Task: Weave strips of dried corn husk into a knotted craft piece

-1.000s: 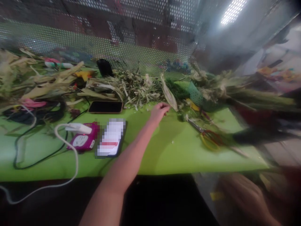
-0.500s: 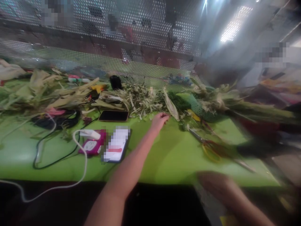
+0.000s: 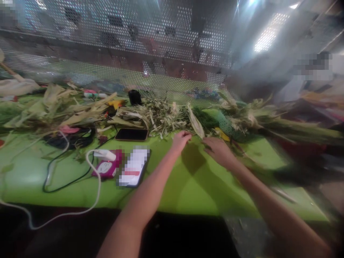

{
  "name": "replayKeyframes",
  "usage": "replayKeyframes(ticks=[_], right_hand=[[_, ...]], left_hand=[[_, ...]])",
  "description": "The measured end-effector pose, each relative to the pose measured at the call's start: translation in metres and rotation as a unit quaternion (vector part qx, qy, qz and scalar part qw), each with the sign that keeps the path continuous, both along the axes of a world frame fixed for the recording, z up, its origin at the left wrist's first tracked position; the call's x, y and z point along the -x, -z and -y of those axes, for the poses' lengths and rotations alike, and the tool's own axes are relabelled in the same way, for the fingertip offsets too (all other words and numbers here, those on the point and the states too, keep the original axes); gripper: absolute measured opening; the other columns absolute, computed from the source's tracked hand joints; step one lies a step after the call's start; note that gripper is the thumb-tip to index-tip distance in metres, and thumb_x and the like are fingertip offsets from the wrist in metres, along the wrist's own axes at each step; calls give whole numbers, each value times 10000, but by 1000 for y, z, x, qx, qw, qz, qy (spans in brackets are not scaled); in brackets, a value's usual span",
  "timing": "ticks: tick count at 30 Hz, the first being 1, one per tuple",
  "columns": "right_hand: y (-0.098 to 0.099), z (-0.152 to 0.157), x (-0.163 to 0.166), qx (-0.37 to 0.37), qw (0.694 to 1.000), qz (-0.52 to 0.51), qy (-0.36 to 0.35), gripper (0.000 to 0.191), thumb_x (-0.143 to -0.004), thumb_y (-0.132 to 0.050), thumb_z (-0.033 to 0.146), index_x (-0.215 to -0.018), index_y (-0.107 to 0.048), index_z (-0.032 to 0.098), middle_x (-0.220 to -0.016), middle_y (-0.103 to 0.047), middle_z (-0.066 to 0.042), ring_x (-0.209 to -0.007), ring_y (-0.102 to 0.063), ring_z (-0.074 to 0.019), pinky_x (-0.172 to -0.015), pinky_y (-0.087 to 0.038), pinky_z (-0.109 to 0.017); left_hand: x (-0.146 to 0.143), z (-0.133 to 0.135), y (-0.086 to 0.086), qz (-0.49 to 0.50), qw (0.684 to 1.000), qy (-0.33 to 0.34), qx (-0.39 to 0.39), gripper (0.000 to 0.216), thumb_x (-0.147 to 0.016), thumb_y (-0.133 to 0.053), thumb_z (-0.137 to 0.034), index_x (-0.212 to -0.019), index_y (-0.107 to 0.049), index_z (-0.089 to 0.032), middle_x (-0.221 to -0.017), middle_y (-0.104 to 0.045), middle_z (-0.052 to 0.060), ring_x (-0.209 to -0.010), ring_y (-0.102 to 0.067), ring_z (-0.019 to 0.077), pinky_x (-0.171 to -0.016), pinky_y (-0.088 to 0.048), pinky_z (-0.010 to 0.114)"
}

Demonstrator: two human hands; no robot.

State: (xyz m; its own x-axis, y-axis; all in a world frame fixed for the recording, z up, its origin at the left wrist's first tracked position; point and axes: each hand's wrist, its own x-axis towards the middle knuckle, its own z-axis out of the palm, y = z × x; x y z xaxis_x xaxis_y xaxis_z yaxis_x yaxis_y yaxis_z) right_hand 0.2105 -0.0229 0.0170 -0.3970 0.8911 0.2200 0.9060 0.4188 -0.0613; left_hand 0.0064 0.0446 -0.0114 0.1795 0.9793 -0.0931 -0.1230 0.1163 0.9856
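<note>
My left hand [image 3: 181, 139] rests at the front of a heap of dried plant scraps [image 3: 168, 116], its fingers curled together. Whatever they may pinch is too small to make out. To its right, my right hand [image 3: 218, 149] reaches over the table with its fingers stretched out, and I see nothing in it. Between the hands and a little behind them leans a pale dry husk [image 3: 196, 122], its lower tip close to my right fingertips. A yellow piece [image 3: 223, 134] and a green mesh [image 3: 224, 122] lie just beyond my right hand.
On the green table [image 3: 172, 193], a dark phone [image 3: 131, 134], a lit phone [image 3: 133, 166] and a magenta box [image 3: 109, 168] with a white charger [image 3: 106, 154] lie left. Cables trail off the front edge. Long husks [image 3: 53, 107] heap at left; a perforated metal panel [image 3: 161, 53] stands behind.
My right hand has moved from the front table edge up and forward, close to my left hand. Its arm now hides the yellow-handled scissors. My left hand stays nearly in place.
</note>
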Motion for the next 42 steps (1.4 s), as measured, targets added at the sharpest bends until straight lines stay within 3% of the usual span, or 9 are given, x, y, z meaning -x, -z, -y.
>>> replayKeyframes(ticks=[6,13,17,25,30,33,35,38,42], right_hand=[[-7,-28,-28,57,964,136,221,423,-980,-382,409,-870,-727,191,-919,-731,-125,-906,-667,-240,-797,-457,-337],[-8,-73,19,64,963,70,253,430,-841,-584,561,-1083,-664,215,-1048,-716,-122,-987,-644,-266,-787,-449,-330],[-1,-89,30,81,950,33,301,492,-770,-664,424,-1187,-621,168,-1053,-719,-172,-934,-670,-284,-746,-456,-326],[-34,-80,-9,12,905,-344,248,340,-775,-546,399,-940,-689,138,-758,-696,-55,-674,-599,-198,-597,-422,-276],[-69,-41,-7,16,924,-350,154,335,-764,-638,434,-915,-706,144,-749,-691,-41,-669,-597,-195,-620,-453,-294],[-81,-19,-3,110,943,-303,88,337,-766,-674,437,-957,-727,165,-810,-714,-42,-716,-632,-207,-648,-482,-308],[-83,-8,-1,150,937,-312,50,351,-745,-710,457,-948,-728,172,-828,-718,-42,-749,-646,-211,-669,-497,-312],[-78,2,4,172,903,-391,47,427,-681,-778,505,-929,-717,163,-838,-728,-56,-759,-655,-208,-691,-516,-318],[-67,12,9,161,859,-475,107,499,-624,-803,576,-870,-694,156,-777,-718,-61,-658,-624,-178,-616,-509,-300]], left_hand=[[0,3,-8,18,1000,-3,14,86,-744,-625,-200,-793,-668,-144,-657,-604,4,-551,-491,80,-559,-385,212],[3,-1,-6,29,999,-13,7,102,-754,-611,-208,-816,-663,-144,-672,-600,6,-562,-493,81,-565,-386,214],[3,-3,-1,9,1000,-14,-25,123,-752,-615,-212,-851,-658,-153,-702,-604,5,-604,-509,96,-586,-394,224],[16,-4,-10,-66,977,-91,-184,224,-836,-590,-235,-1049,-619,-174,-945,-656,58,-867,-600,170,-835,-467,306],[20,17,-41,-166,901,-182,-357,469,-865,-626,-356,-1295,-521,-201,-1348,-546,155,-1301,-462,288,-1108,-338,452],[13,35,-56,-179,877,-95,-436,589,-837,-671,-388,-1375,-471,-255,-1427,-510,138,-1390,-385,323,-1145,-292,496],[6,44,-60,-205,867,7,-455,540,-862,-639,-398,-1365,-496,-263,-1357,-585,123,-1286,-503,309,-1114,-329,489],[1,50,-57,-228,883,108,-395,403,-895,-580,-406,-1255,-586,-226,-1066,-705,102,-911,-644,240,-850,-479,378],[2,48,-51,-182,923,175,-290,312,-897,-545,-472,-1007,-636,-195,-746,-644,34,-608,-532,153,-567,-395,266]])
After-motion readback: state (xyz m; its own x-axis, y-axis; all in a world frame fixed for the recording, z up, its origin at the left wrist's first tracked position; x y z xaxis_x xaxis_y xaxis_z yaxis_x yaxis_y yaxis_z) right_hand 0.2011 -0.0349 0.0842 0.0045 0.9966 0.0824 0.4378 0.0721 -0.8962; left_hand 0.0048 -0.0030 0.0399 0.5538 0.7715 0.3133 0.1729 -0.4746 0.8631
